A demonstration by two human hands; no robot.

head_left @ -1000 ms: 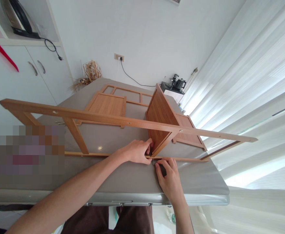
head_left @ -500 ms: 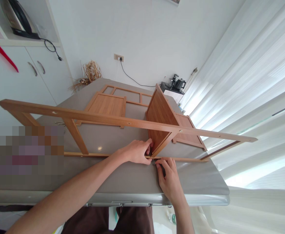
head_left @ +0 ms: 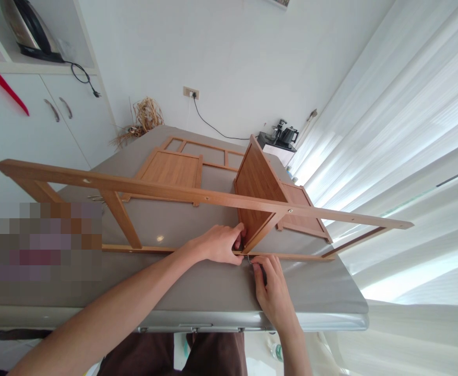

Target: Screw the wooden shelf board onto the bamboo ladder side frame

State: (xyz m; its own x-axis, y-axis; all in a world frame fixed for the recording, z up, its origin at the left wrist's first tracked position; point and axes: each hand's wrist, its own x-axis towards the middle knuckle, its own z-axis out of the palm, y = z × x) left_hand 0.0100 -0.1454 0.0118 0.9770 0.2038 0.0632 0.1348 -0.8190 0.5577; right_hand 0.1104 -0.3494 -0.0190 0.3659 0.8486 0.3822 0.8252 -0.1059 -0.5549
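A wooden ladder-like side frame (head_left: 166, 189) stands on its long edge across the table, with a wooden shelf panel (head_left: 257, 180) upright against its cross rung. My left hand (head_left: 224, 243) is closed around the frame's lower rail (head_left: 154, 249), where the panel and rung meet it. Its thumb is on the near side; some fingers are hidden behind. Just right of it, my right hand (head_left: 270, 279) pinches a thin bent metal hex key (head_left: 248, 259), whose tip meets the rail at that joint. The screw itself is hidden.
Farther back on the grey table (head_left: 213, 287) lie a second shelf panel (head_left: 174, 175), a third panel (head_left: 305, 209) and another slatted frame (head_left: 209, 151). Several thin metal pieces (head_left: 95, 198) lie at left. The left edge is blurred out. A curtain (head_left: 409, 156) hangs at right.
My right hand has turned the hex key slightly, and its bent end now shows more clearly at the rail. The left hand, frame and panels have stayed put.
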